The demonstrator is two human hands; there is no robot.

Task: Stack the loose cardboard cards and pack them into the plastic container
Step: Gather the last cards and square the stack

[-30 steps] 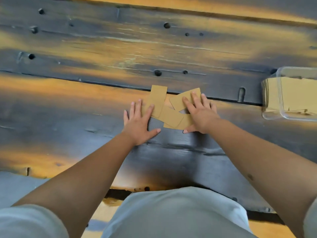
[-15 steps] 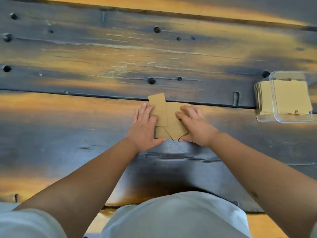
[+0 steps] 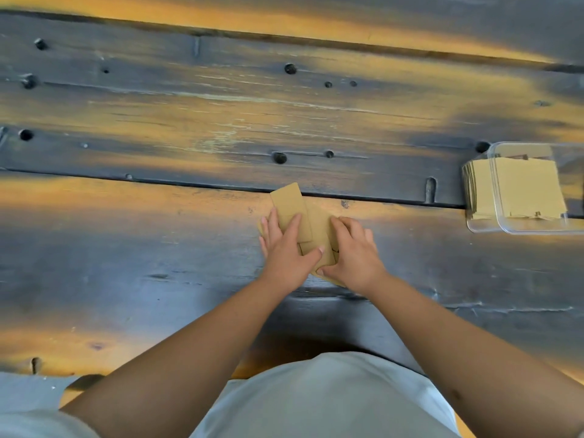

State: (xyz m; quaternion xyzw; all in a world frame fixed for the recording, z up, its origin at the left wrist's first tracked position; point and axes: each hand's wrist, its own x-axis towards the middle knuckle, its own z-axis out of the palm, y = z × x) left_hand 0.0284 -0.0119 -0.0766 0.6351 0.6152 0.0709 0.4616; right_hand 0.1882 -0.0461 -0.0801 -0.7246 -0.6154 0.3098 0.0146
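Several tan cardboard cards [image 3: 311, 227] lie overlapped in a rough pile on the dark wooden table. One card sticks out at the far end. My left hand [image 3: 286, 251] presses on the pile's left side, fingers over the cards, thumb across the near edge. My right hand [image 3: 352, 252] closes on the pile's right side, its thumb under the near corner. A clear plastic container [image 3: 474, 224] stands at the right edge, holding a stack of the same cards [image 3: 524, 188].
The table [image 3: 158, 263] is worn planks, blue-grey with orange patches, dotted with holes and a seam running left to right just beyond the pile. My light shirt fills the bottom of the view.
Both hands have pushed the scattered cards together. The spread of cards has narrowed into one overlapped pile between my palms.
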